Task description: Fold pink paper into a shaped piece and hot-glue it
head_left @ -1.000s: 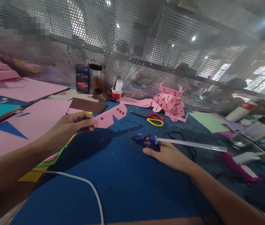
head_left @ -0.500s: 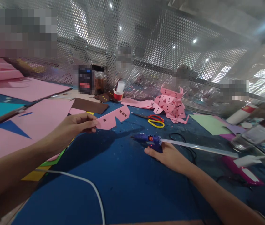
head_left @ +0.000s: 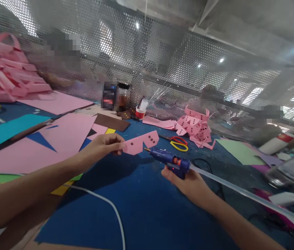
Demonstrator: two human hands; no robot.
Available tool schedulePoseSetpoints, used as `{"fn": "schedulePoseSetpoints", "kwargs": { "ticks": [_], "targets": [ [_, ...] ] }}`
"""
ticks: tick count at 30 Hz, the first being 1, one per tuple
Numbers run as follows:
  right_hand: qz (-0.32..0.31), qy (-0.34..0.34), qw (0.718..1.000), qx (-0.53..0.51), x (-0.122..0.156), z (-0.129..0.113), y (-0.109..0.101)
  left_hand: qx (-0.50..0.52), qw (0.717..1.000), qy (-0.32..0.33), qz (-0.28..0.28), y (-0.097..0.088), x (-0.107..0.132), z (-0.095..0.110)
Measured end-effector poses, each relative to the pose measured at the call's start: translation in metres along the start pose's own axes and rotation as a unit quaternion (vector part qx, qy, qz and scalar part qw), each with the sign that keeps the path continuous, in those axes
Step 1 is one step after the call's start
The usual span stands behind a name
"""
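My left hand [head_left: 102,147] pinches one end of a pink paper cutout [head_left: 140,143] with small brown squares on it, holding it above the blue table [head_left: 136,208]. My right hand [head_left: 190,182] is closed around a blue glue gun [head_left: 169,159]. The gun's nozzle points left and sits right next to the lower edge of the pink cutout. A long clear glue stick [head_left: 240,192] sticks out of the back of the gun toward the right.
Red and yellow scissors [head_left: 178,143] lie behind the gun, beside a heap of pink cutouts [head_left: 195,125]. Pink, teal and brown sheets [head_left: 40,139] cover the left side. A red cup [head_left: 141,111] and jars stand by the perforated metal screen. A white cable [head_left: 105,205] crosses the near table.
My right hand lifted the glue gun off the table and brought its nozzle up to the pink cutout. The view shifted left, so more pink strips show at far left.
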State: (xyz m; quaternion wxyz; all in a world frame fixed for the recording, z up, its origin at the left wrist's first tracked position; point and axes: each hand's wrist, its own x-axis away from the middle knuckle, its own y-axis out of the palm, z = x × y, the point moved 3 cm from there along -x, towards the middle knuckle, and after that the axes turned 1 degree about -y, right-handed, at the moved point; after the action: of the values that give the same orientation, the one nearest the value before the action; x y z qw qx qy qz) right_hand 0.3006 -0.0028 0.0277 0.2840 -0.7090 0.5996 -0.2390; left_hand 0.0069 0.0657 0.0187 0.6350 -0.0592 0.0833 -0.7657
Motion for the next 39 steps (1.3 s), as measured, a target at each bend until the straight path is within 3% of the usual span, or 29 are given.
{"fn": "schedulePoseSetpoints", "kwargs": {
  "ticks": [7, 15, 31, 39],
  "targets": [
    [-0.015, -0.091, 0.995, -0.045, 0.0, -0.016, 0.017, -0.012, 0.999, 0.024, -0.022, 0.001, 0.002, -0.003],
    [0.003, -0.168, 0.985, 0.043, 0.002, -0.029, 0.018, -0.007, 0.998, 0.04, -0.043, 0.004, 0.004, -0.002],
    [0.063, -0.262, 0.947, 0.174, -0.005, -0.012, 0.026, -0.016, 0.998, 0.042, -0.051, 0.008, 0.007, 0.006],
    [0.041, -0.301, 0.923, 0.236, -0.004, -0.004, 0.022, -0.016, 0.998, 0.037, -0.05, 0.008, 0.007, 0.003]
  ]
}}
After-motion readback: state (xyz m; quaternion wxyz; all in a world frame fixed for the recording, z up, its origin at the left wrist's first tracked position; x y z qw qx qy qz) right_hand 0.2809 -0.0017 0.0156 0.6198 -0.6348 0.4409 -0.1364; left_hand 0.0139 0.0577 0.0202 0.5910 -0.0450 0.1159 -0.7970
